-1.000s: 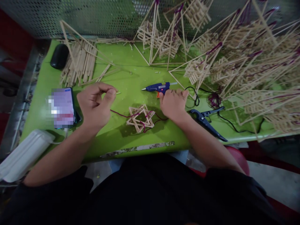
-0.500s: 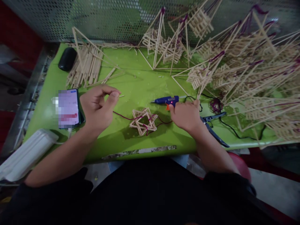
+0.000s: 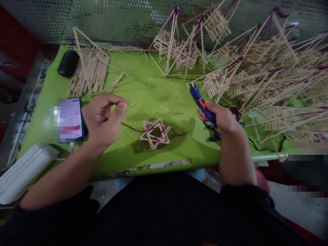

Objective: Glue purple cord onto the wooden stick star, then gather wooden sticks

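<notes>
Right hand (image 3: 221,118) curled firmly around one blue hot-glue gun (image 3: 202,104) with an orange trigger, its nozzle pointing far and left above the surface; left hand (image 3: 102,118) half curled, thumb and forefinger closed on one short, thin, pale wooden stick (image 3: 131,105). Between the hands lies one open six-pointed star of pale wooden sticks (image 3: 155,134), flat on the surface, with purple cord (image 3: 133,128) trailing left and right. To the left, one smartphone (image 3: 70,119) and, nearer, one long white plastic block (image 3: 27,172); far left, one rounded black case (image 3: 68,64) beside one heap of wooden sticks (image 3: 89,73), too overlapped to count. Far and right, many stick frames with purple ties (image 3: 269,85), likewise uncountable. The surface is one glossy green tabletop (image 3: 164,94), specked with scraps, its near edge scuffed; beyond stands one perforated metal panel (image 3: 120,27).
</notes>
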Action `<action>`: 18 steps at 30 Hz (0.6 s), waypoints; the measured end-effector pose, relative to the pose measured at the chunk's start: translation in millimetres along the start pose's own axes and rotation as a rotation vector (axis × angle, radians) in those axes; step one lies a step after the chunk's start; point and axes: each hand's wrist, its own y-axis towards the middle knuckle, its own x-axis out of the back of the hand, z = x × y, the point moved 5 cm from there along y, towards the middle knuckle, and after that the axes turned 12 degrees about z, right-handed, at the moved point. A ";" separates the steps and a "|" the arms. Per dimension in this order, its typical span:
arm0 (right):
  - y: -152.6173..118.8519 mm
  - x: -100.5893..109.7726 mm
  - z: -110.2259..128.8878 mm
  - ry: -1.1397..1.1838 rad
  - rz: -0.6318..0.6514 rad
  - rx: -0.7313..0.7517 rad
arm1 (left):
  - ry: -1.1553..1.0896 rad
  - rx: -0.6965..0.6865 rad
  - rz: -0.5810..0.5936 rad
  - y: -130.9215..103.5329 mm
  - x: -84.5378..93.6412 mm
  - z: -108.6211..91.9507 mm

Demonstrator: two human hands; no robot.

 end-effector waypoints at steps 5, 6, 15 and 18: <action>-2.4 -9.6 6.7 0.053 0.097 -0.040 | -0.005 0.001 -0.005 0.6 -1.6 -3.3; -2.9 -10.7 6.7 0.061 0.103 -0.041 | -0.010 0.007 -0.008 0.7 -1.8 -3.7; -4.5 -36.5 15.5 0.184 -0.109 0.150 | -0.005 0.071 0.226 4.9 -9.5 -13.6; -4.3 -48.6 15.0 0.259 -0.115 0.202 | 0.081 0.064 0.424 3.7 -20.4 -19.8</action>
